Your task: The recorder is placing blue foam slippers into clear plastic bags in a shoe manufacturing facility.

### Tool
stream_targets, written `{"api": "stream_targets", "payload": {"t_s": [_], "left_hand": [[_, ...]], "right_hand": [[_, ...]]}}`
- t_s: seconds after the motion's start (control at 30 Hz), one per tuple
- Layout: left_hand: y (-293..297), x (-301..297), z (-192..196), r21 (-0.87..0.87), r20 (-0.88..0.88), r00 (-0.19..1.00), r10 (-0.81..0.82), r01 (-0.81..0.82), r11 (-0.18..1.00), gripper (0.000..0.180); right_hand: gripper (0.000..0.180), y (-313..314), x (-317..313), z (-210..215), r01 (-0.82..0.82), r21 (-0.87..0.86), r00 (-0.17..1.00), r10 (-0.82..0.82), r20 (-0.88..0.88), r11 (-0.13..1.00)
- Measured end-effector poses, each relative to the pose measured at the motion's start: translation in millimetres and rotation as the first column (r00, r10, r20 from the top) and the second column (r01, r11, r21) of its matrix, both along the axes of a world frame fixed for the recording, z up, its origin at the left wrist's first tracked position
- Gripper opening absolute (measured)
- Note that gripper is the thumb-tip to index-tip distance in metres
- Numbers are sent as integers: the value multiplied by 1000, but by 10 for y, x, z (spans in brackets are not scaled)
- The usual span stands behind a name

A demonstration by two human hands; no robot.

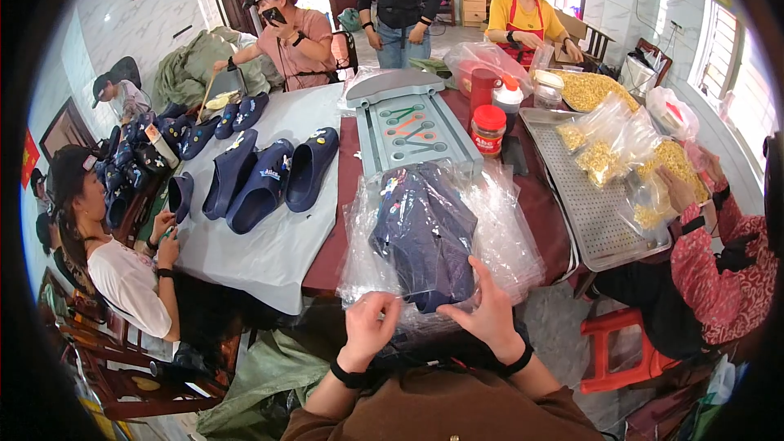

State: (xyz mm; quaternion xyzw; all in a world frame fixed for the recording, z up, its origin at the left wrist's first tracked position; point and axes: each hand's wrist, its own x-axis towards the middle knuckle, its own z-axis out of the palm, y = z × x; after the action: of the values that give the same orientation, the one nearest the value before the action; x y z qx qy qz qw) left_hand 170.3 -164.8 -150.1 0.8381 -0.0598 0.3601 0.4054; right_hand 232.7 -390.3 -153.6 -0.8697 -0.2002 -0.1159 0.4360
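In front of me, a pair of navy slippers [425, 233] lies inside a clear plastic bag [363, 257], heel ends toward me. Small colourful charms show on the toe end. My left hand [371, 331] is closed at the bag's near left corner, thumb and fingers curled together on the film. Against the near right side of the bag is my right hand [488, 318], its thumb and forefinger spread apart beside the heels. More clear plastic bags [510, 224] lie under and to the right of the bagged pair.
Loose navy slippers [260, 188] stand on a white sheet [298, 261] at left. Beyond the bag sits a grey plastic board [408, 126]. A red-lidded jar [488, 129] and a metal tray [604, 229] with bagged yellow pieces are at right. Co-workers sit on both sides; a red stool [612, 331] stands lower right.
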Motion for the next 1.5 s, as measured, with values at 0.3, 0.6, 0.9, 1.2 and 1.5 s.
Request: {"api": "stream_targets", "payload": {"t_s": [0.3, 0.6, 0.9, 1.2, 1.5], "left_hand": [[166, -115, 252, -70, 35, 997, -67, 69, 995, 14], [363, 177, -167, -686, -438, 835, -335, -70, 724, 80], [-170, 0, 86, -452, -480, 765, -429, 204, 869, 144], [-249, -48, -2, -58, -408, 913, 26, -54, 997, 153], [-186, -50, 27, -62, -466, 881, 81, -124, 990, 140]], "right_hand": [[102, -1, -7, -5, -16, 45, 997, 19, -74, 999], [114, 32, -26, -22, 103, 49, 970, -111, 217, 994], [104, -110, -18, 62, -310, 542, 795, 525, -303, 781], [128, 53, -143, 241, -580, 342, 674, 671, -308, 740], [137, 97, -137, 166, -668, 39, 720, 659, -217, 743]]}}
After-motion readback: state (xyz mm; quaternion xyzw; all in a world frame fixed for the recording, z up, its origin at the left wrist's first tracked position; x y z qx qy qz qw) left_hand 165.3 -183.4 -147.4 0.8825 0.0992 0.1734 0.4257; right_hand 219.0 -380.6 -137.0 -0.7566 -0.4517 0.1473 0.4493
